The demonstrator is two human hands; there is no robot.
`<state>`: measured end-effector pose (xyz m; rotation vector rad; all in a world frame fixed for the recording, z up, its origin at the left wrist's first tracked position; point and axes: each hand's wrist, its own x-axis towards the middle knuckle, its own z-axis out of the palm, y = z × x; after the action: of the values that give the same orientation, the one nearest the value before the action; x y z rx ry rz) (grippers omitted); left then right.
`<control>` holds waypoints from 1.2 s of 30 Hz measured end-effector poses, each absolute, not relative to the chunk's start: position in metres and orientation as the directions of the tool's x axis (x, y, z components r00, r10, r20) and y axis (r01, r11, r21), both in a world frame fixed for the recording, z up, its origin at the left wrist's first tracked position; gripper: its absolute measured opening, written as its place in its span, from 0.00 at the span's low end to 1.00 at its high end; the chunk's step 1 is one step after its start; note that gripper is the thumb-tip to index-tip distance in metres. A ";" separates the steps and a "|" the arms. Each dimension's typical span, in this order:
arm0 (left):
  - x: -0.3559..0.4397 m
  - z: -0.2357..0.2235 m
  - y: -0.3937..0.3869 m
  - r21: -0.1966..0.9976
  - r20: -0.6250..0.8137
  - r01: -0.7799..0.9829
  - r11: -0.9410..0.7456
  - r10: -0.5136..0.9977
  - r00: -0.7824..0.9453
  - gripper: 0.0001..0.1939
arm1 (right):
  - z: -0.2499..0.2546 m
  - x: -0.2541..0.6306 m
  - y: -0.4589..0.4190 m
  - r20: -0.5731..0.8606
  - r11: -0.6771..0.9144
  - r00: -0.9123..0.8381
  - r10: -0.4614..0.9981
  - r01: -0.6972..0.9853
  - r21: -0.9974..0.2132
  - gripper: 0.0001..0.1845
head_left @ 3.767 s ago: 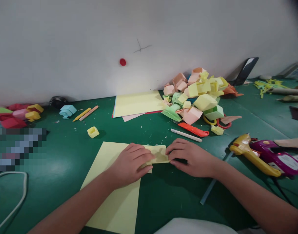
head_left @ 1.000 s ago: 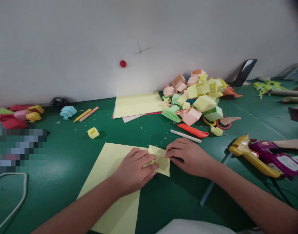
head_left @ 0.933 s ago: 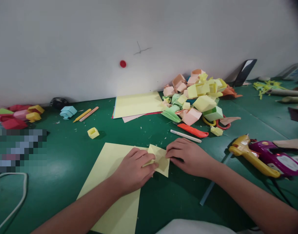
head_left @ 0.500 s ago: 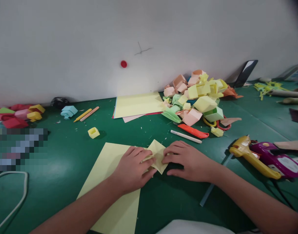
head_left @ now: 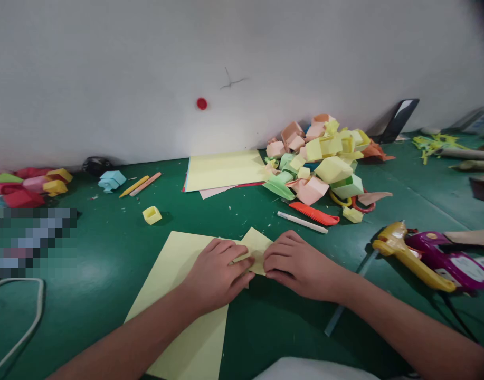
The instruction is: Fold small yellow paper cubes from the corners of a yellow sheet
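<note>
Between my hands lies a small piece of pale yellow paper (head_left: 254, 241) with creases and a folded lower edge. My left hand (head_left: 220, 272) is closed on its left side, fingertips pressing it down. At the paper's lower right edge, my right hand (head_left: 301, 266) pinches with thumb and fingers together. Under my left hand and forearm spreads a large pale yellow sheet (head_left: 186, 338). Part of the small paper is hidden behind my left fingers. A small yellow paper box (head_left: 151, 215) stands farther back to the left.
A heap of folded paper boxes (head_left: 329, 153) sits back right, with scissors (head_left: 363, 203), a red cutter (head_left: 313, 212) and a white pen (head_left: 302, 222) before it. A yellow glue gun (head_left: 411, 256) lies right. Paper sheets (head_left: 226, 170) rest against the wall. Two crayon-like sticks (head_left: 140, 186) lie left.
The small paper has been turned from roughly square-on to a diamond slant, and its lower corner is now folded up. My right hand has moved slightly left and its fingers have closed on the edge.
</note>
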<state>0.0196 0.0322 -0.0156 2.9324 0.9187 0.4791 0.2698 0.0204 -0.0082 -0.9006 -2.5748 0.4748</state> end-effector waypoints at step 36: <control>0.019 -0.014 0.033 0.123 0.267 0.380 -0.917 0.399 0.877 0.12 | -0.020 0.260 0.021 0.169 0.525 -0.516 0.839 0.691 -0.497 0.04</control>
<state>0.0195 0.0328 -0.0136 2.9792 0.6187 0.4454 0.2595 0.0208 -0.0196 -1.2584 -2.3790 0.5239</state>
